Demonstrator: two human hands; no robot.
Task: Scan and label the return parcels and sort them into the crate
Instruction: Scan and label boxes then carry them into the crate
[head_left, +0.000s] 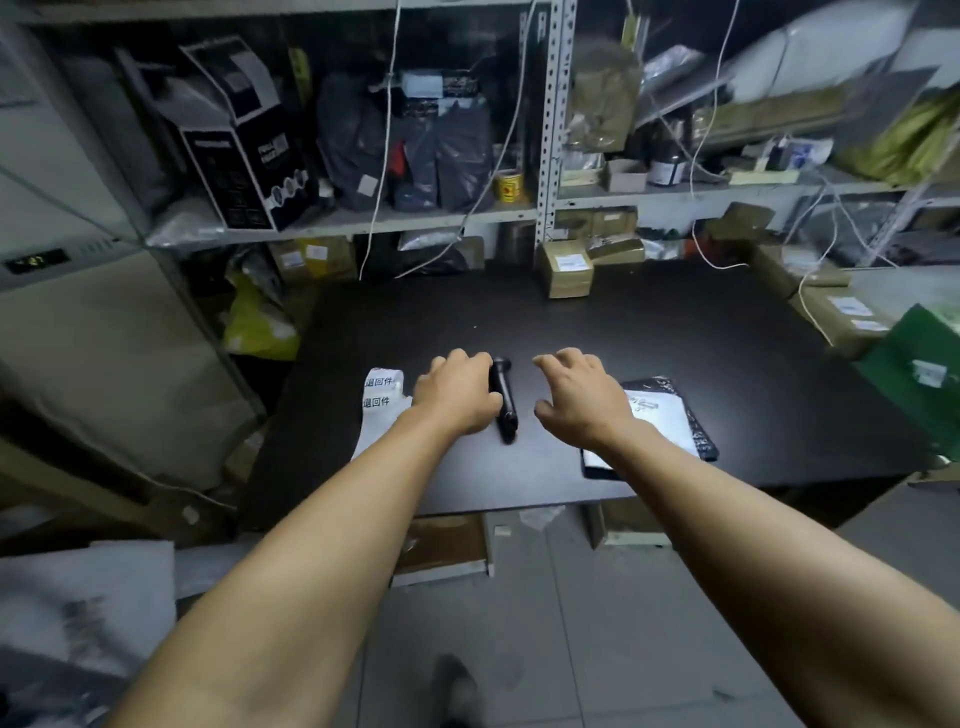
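head view: left hand (457, 397) grips scanner (503, 400), long axis pointing away.

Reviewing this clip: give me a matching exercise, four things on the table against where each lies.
Things:
1. black scanner
2. white label strip
3. black parcel
4. small taped carton

Places:
A. under the right hand and forearm
B. far edge of the table, by the shelves
C. left of the left hand
D. between the two hands

Pairs: 1-D, 2-C, 3-A, 4-B
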